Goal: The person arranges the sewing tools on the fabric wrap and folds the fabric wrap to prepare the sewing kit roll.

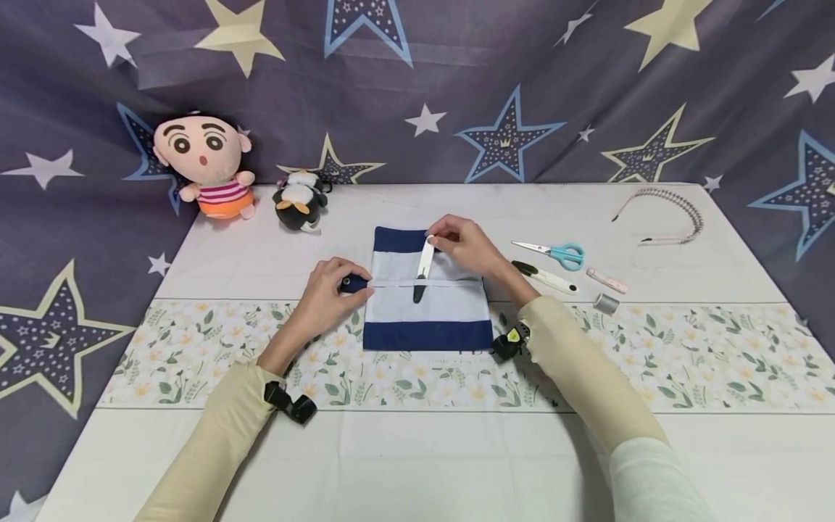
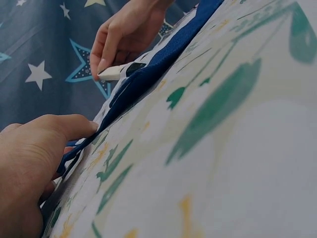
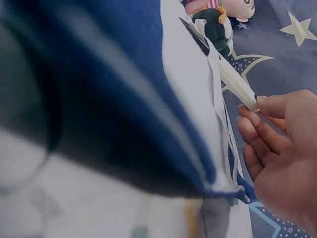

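Observation:
A navy and pale blue fabric case point(image 1: 427, 335) lies spread flat, with a narrow white band point(image 1: 391, 283) across its middle. At the case's left edge, my left hand point(image 1: 329, 293) pinches the fabric beside a navy tab point(image 1: 353, 283) with a snap. My right hand point(image 1: 466, 245), over the upper part of the case, pinches the end of a slim white-handled tool point(image 1: 425, 259) between thumb and fingers. The tool's dark tip points toward me, and the band crosses over it. In the right wrist view the tool point(image 3: 237, 82) slants behind the band; its exact kind is unclear.
Right of the case lie blue-handled scissors point(image 1: 566, 256), a similar white and black tool point(image 1: 548, 278), a small pink item point(image 1: 607, 280), a grey spool point(image 1: 607, 303) and a headband point(image 1: 698, 217). A doll point(image 1: 209, 167) and a penguin plush point(image 1: 300, 203) sit at the back left.

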`<state>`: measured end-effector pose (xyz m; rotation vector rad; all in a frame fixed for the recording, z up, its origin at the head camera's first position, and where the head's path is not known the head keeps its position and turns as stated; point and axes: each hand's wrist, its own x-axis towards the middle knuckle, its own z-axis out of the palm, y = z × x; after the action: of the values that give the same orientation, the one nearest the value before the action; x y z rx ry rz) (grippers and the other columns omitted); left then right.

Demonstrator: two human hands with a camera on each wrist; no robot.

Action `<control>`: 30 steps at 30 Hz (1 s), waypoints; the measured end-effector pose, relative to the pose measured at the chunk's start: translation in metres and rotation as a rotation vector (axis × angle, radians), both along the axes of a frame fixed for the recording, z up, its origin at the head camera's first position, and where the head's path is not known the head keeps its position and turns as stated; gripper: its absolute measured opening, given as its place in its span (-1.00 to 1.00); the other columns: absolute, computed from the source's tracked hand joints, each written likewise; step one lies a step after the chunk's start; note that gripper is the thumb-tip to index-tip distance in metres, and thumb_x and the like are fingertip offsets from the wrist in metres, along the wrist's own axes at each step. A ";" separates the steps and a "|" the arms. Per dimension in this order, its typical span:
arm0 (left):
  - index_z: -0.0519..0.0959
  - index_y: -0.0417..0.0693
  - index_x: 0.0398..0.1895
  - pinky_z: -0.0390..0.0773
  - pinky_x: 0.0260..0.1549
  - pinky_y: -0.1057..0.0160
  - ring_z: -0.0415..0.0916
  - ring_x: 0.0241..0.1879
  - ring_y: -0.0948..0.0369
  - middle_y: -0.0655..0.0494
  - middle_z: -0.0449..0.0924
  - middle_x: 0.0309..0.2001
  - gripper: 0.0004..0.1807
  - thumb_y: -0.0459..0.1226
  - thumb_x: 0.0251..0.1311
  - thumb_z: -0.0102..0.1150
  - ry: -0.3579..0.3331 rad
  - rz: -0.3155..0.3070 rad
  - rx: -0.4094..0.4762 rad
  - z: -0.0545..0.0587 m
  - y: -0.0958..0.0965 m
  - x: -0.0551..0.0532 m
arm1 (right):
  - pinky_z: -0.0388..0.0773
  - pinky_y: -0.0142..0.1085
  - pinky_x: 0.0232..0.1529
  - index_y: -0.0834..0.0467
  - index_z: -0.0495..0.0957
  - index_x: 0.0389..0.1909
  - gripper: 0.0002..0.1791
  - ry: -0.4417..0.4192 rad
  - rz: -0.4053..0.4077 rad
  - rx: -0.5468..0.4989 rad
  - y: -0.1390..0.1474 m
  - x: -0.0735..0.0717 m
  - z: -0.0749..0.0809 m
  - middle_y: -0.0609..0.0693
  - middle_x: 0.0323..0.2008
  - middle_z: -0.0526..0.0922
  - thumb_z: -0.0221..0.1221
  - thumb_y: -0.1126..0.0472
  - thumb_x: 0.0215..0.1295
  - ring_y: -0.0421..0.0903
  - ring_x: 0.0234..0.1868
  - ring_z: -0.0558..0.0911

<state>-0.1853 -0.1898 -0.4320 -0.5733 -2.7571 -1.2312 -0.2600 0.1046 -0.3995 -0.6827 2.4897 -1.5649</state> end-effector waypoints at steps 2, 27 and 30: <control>0.71 -0.07 -0.02 0.29 0.00 -0.18 0.30 0.11 -0.13 -0.11 0.53 0.08 -0.76 -0.19 0.32 0.38 0.001 0.001 0.004 0.000 0.000 0.000 | 0.51 -0.23 -0.11 0.36 0.61 0.02 -0.81 0.009 0.008 0.006 -0.002 0.001 -0.001 0.17 -0.17 0.67 0.14 0.34 0.55 0.06 -0.19 0.61; 0.71 -0.06 -0.01 0.31 -0.01 -0.16 0.30 0.12 -0.13 -0.10 0.53 0.08 -0.75 -0.18 0.32 0.39 -0.005 0.010 0.002 -0.001 0.001 0.001 | 0.53 -0.16 -0.04 0.23 0.66 0.00 -0.83 0.024 0.095 0.124 -0.009 0.013 -0.006 0.05 -0.15 0.68 0.16 0.28 0.55 -0.05 -0.13 0.63; 0.71 -0.06 -0.01 0.32 -0.02 -0.16 0.30 0.13 -0.13 -0.10 0.53 0.08 -0.75 -0.18 0.32 0.39 -0.004 0.010 0.004 0.000 0.001 0.001 | 0.52 -0.17 -0.05 0.22 0.67 -0.01 -0.84 0.029 0.098 0.130 -0.010 0.014 -0.006 0.04 -0.16 0.67 0.16 0.27 0.56 -0.05 -0.14 0.62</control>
<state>-0.1844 -0.1891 -0.4324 -0.5561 -2.7572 -1.2365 -0.2462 0.0948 -0.4052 -0.8002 2.5103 -1.3563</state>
